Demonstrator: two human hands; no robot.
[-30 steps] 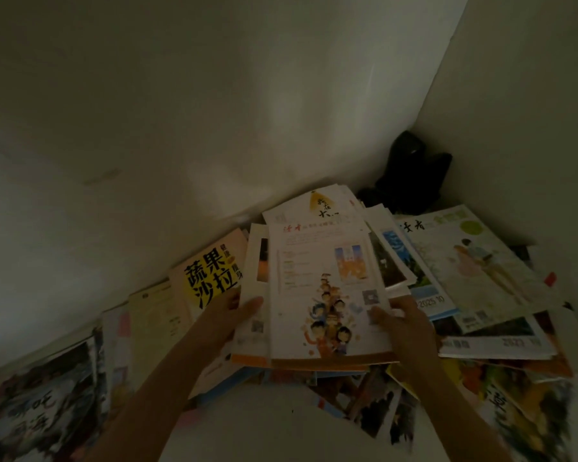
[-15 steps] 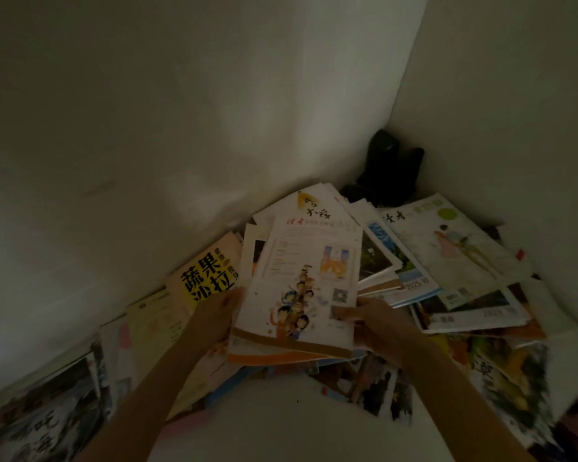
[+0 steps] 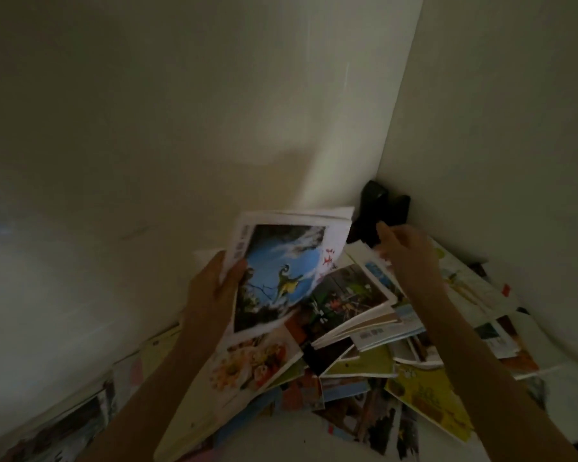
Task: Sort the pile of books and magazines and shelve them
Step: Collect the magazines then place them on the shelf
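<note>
A loose pile of books and magazines [image 3: 374,358] fills the corner where two pale walls meet. My left hand [image 3: 214,288] grips a small stack of magazines [image 3: 281,268] by its left edge and holds it tilted up above the pile; the facing cover shows a bird against blue sky. My right hand [image 3: 404,255] hovers over the far right of the pile with fingers loosely curled, holding nothing that I can see. A cookbook with a food photo [image 3: 247,365] lies under my left wrist.
A black object [image 3: 381,208] stands in the very corner behind the pile. More magazines [image 3: 80,418] lie along the left wall. A yellow-green cover [image 3: 427,398] rests at the pile's front right. The light is dim.
The stack that both hands held flat on the pile is now lifted and tipped upright in my left hand alone. My right hand let go and moved up toward the corner.
</note>
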